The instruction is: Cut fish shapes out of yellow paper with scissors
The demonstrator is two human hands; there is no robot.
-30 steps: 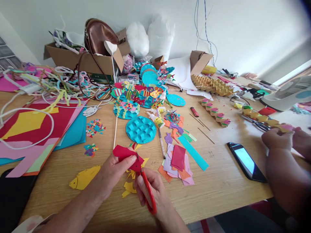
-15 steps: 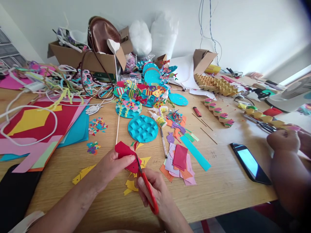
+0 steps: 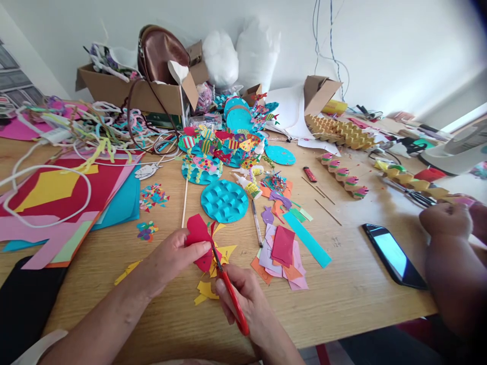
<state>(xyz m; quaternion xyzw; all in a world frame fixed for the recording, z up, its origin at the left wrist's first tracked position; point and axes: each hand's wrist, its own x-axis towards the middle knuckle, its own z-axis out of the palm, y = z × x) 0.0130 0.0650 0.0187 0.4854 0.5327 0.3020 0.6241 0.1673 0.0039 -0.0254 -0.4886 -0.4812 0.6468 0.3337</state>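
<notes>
My left hand (image 3: pixel 180 258) pinches a piece of red paper (image 3: pixel 198 229) between thumb and fingers. In my right hand (image 3: pixel 241 291) is a pair of red-handled scissors (image 3: pixel 233 299), its dark blades against the paper's right edge. Yellow paper scraps (image 3: pixel 207 290) lie beneath the blades. A yellow paper cutout (image 3: pixel 127 272) is partly hidden behind my left forearm. Just beyond my hands sits a round turquoise piece with woven paper strips (image 3: pixel 224 201). Stacked red, lilac and orange paper pieces (image 3: pixel 282 247) lie to the right of the scissors.
Coloured paper sheets (image 3: pixel 49 203) and a tangle of cords cover the left side. Glue bottles (image 3: pixel 249 186), a pen (image 3: pixel 256 223) and paper fish (image 3: pixel 205 147) stand mid-table. A phone (image 3: pixel 393 256) lies at the right, near another person's hand (image 3: pixel 445 220).
The red paper has turned slightly in my left hand, and the scissor blades sit a little differently along its edge. My left forearm now covers more of the yellow cutout.
</notes>
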